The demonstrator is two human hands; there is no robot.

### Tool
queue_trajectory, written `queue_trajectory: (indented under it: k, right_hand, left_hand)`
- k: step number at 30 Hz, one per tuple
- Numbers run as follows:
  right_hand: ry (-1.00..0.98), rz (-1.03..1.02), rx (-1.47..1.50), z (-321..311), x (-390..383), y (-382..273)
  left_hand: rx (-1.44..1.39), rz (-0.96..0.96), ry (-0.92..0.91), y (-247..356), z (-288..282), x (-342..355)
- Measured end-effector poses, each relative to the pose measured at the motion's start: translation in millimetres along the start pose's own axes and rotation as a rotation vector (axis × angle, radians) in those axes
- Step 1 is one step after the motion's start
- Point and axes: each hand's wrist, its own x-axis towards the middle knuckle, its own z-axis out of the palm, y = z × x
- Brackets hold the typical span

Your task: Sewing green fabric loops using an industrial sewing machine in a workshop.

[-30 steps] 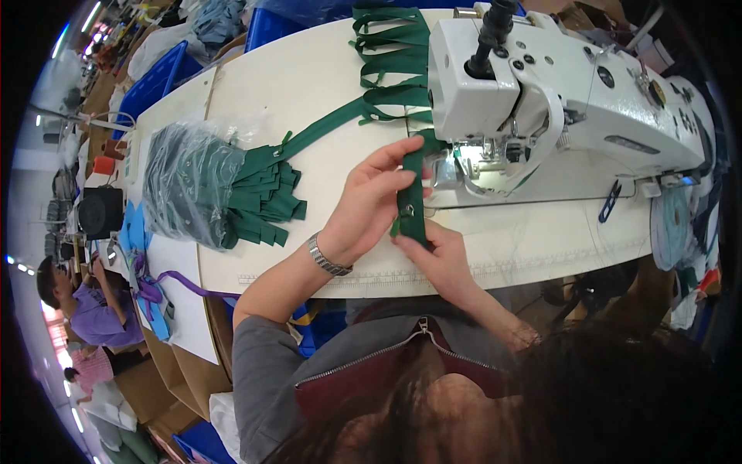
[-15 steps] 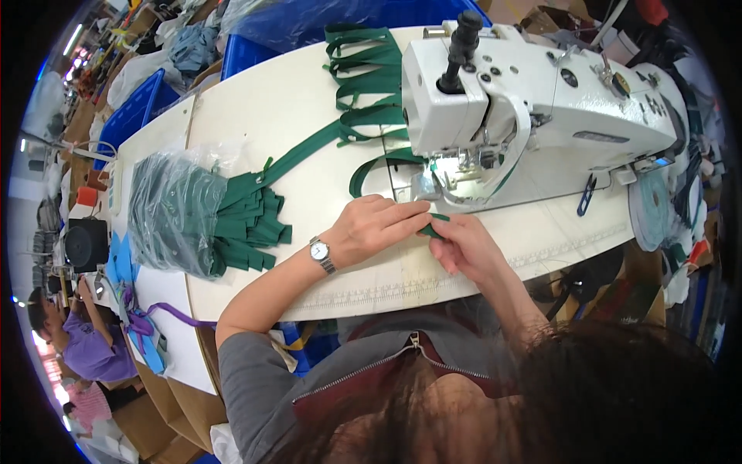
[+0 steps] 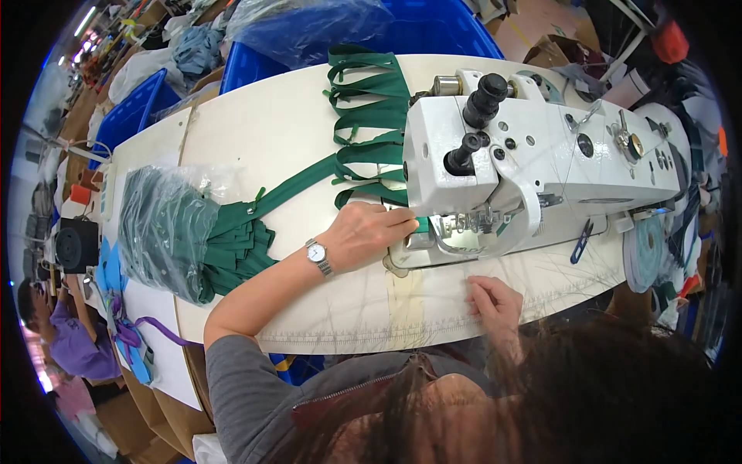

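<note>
My left hand (image 3: 372,230), with a watch on the wrist, has its fingers closed on a green zipper tape (image 3: 421,226) at the needle area of a white sewing machine (image 3: 541,174). Below the machine, near the table's front, my right hand (image 3: 495,303) is loosely curled with nothing visible in it. A looped chain of green tapes (image 3: 367,97) lies behind my left hand, beside the machine head. Farther left, a clear plastic bag (image 3: 154,224) holds a bundle of green tapes, their ends spilling out.
The white table (image 3: 255,131) has a printed ruler along its front. Dark snips (image 3: 581,240) lie right of the needle area. Blue bins (image 3: 255,62) stand behind, a reel of pale tape (image 3: 641,247) is at the right, and a co-worker in purple (image 3: 77,340) works at the left.
The tape that both hands held has moved into the needle area under my left hand. My right hand has let go and moved down and right. The view has shifted.
</note>
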Motion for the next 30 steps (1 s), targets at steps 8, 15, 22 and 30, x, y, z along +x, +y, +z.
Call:
queue_trajectory:
  k: [8,15,22,30]
  right_hand:
    - [-0.013,-0.088,0.013,0,2,4]
    - [-0.006,-0.112,-0.014,1,2,0]
    - [0.006,-0.132,-0.009,1,2,3]
    - [0.027,-0.137,0.014,-1,0,7]
  left_hand:
    - [-0.010,-0.003,0.008,-1,5,6]
    - [-0.018,0.004,-0.039,-2,6,7]
    - [-0.027,0.062,-0.042,-8,8,9]
    - [0.010,0.084,-0.036,-12,10,13]
